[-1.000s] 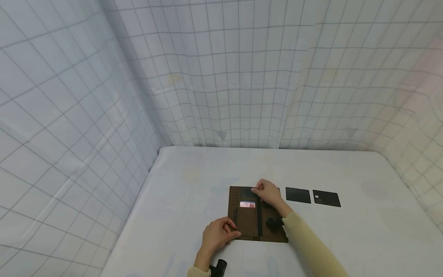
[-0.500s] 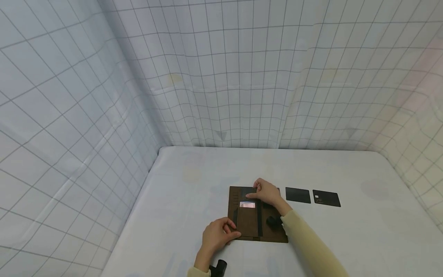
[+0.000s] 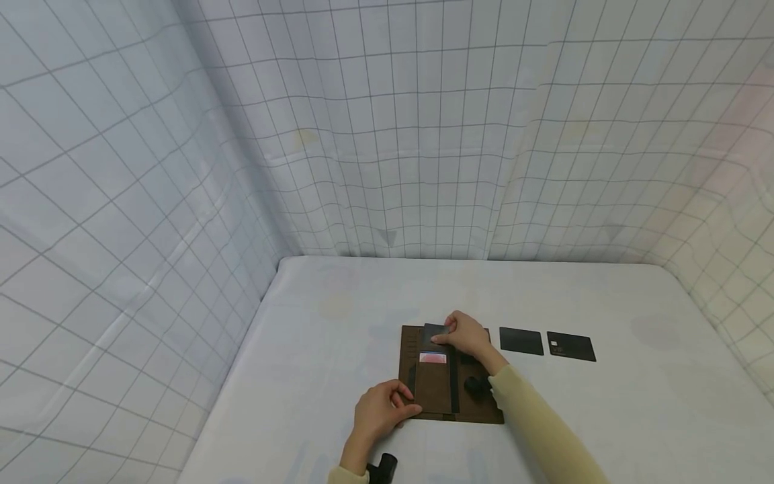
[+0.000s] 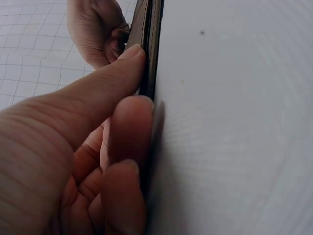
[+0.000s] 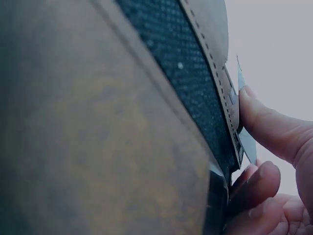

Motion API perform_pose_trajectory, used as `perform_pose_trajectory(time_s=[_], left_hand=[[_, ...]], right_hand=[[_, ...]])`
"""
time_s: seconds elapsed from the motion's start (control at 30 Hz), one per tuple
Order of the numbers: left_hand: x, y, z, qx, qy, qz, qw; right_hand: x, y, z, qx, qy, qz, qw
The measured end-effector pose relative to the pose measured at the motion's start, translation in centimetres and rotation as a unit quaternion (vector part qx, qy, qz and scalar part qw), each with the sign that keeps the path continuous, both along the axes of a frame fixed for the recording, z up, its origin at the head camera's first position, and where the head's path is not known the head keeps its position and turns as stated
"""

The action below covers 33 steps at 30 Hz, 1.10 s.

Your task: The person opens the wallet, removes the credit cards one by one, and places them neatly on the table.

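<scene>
An open brown leather wallet [image 3: 433, 390] lies on the white table, a dark strap running down its middle. At its near left corner, my left hand [image 3: 381, 410] holds the edge; the thumb [image 4: 105, 85] lies on the stitched rim in the left wrist view. My right hand [image 3: 470, 336] is over the wallet's far side, pinching a dark card [image 3: 434, 335] between thumb and fingers. In the right wrist view that card [image 5: 249, 144] stands tilted beside the stitched pocket edge. A pinkish card [image 3: 433, 358] shows at the mouth of the wallet's left pocket.
Two black cards, a plain one [image 3: 521, 341] and one with a chip [image 3: 571, 346], lie on the table right of the wallet. White grid-patterned cloth [image 3: 387, 134] hangs behind and at both sides. Small black devices are strapped at both wrists.
The right hand first shifted slightly left along the wallet's far side. The dark card there now stands out more, lifted and tilted at the thumb. The left hand has stayed put.
</scene>
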<state>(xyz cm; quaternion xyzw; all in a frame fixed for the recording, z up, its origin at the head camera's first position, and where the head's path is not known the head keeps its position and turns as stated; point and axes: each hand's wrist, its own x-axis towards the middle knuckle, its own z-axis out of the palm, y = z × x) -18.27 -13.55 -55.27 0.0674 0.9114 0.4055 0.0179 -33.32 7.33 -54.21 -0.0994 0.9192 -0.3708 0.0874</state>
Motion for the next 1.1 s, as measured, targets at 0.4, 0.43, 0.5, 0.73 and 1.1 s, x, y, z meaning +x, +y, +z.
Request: perform_pose_trajectory(time_s=[0.4,0.43,0.5,0.73,1.1], left_hand=[[0.0,0.2,0.1,-0.009,0.000,0.009,0.9999],[0.1,0.2,0.0,-0.009,0.000,0.010,0.9999],[0.1,0.2,0.0,-0.010,0.001,0.011,0.9999],[0.3,0.1,0.2,-0.008,0.006,0.012,0.9999],[0.3,0.0,0.0,-0.010,0.009,0.006,0.9999]], right_hand=[[-0.2,0.1,0.4,-0.032,-0.002,-0.030,0.9990],[-0.3,0.1,0.4,-0.032,0.003,-0.041,0.9987],[-0.3,0.1,0.5,-0.031,0.015,-0.060,0.9976],[-0.3,0.6,1.0,-0.010,0.078,-0.051,0.9956],[0.6,3.3,1.6,-0.020,0.111,-0.019,0.9934]])
